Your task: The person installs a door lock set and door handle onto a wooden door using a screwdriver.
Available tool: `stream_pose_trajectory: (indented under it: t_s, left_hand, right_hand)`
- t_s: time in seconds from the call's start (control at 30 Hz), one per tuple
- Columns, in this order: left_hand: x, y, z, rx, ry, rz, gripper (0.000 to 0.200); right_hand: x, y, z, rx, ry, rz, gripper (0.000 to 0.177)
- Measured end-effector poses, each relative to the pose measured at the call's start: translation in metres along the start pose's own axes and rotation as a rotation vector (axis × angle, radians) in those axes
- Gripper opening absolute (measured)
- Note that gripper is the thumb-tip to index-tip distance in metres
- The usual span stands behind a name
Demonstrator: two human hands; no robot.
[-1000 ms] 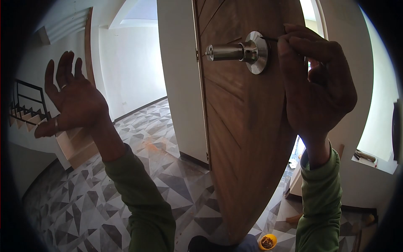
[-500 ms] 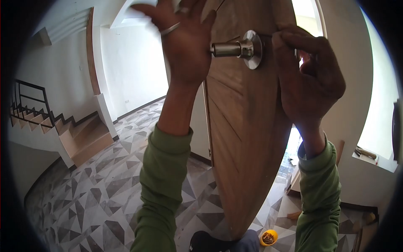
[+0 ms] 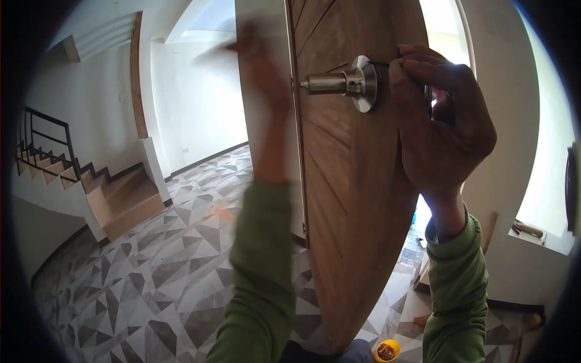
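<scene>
A wooden door [image 3: 363,163] with carved grooves stands edge-on in front of me. From its face sticks a silver door knob spindle with a round rose plate [image 3: 365,83], the knob end pointing left. My right hand [image 3: 448,115] is at the door's edge beside the plate, thumb and fingers pinched together; what they hold is hidden. A thin dark line runs from the plate toward its fingertips. My left hand [image 3: 263,72] is smeared by motion to the left of the knob, apart from it.
A yellow cup [image 3: 386,351] of small brown pieces sits on the patterned tile floor [image 3: 151,290], near the door's foot. Stairs with a black railing [image 3: 48,142] rise at the left. On the right, tools [image 3: 528,228] lie on a window ledge.
My left hand, spread in front of the knob's end before, has swung off to the left and blurred, uncovering the knob. My right hand keeps its pinch at the door edge.
</scene>
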State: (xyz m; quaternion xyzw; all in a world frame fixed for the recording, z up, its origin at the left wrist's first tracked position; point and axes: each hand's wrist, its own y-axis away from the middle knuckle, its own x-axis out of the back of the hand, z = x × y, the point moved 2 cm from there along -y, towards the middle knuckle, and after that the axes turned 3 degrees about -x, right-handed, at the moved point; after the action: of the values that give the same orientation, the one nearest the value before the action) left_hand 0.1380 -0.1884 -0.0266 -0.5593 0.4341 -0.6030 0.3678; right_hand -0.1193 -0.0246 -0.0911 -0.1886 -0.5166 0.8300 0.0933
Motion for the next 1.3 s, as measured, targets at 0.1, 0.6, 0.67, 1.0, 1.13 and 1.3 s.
stream_pose_trajectory:
  t_s: [0.1,0.6,0.67,1.0,1.13,1.3]
  left_hand:
    - [-0.013,-0.014,-0.085,-0.09,-1.13,0.444,0.049]
    - [-0.089,0.039,-0.067,0.359,-1.819,-0.176,0.048]
    - [-0.094,0.035,-0.069,0.506,-1.817,-0.146,0.048]
    - [-0.095,0.016,-0.086,0.503,-1.731,-0.268,0.039]
    - [-0.092,0.017,-0.091,0.5,-1.728,-0.268,0.039]
    - [-0.087,0.024,-0.097,0.449,-1.695,-0.182,0.042]
  right_hand:
    - [0.006,0.002,-0.002,-0.013,0.055,-0.003,0.016]
    - [0.004,0.001,-0.003,-0.008,0.17,0.02,0.015]
    - [0.003,0.002,-0.002,-0.018,0.027,0.012,0.013]
    - [0.007,-0.011,-0.014,0.074,0.273,-0.299,0.012]
    - [0.009,-0.013,-0.01,0.106,0.316,-0.351,0.011]
    - [0.009,-0.014,-0.012,0.08,0.332,-0.372,0.01]
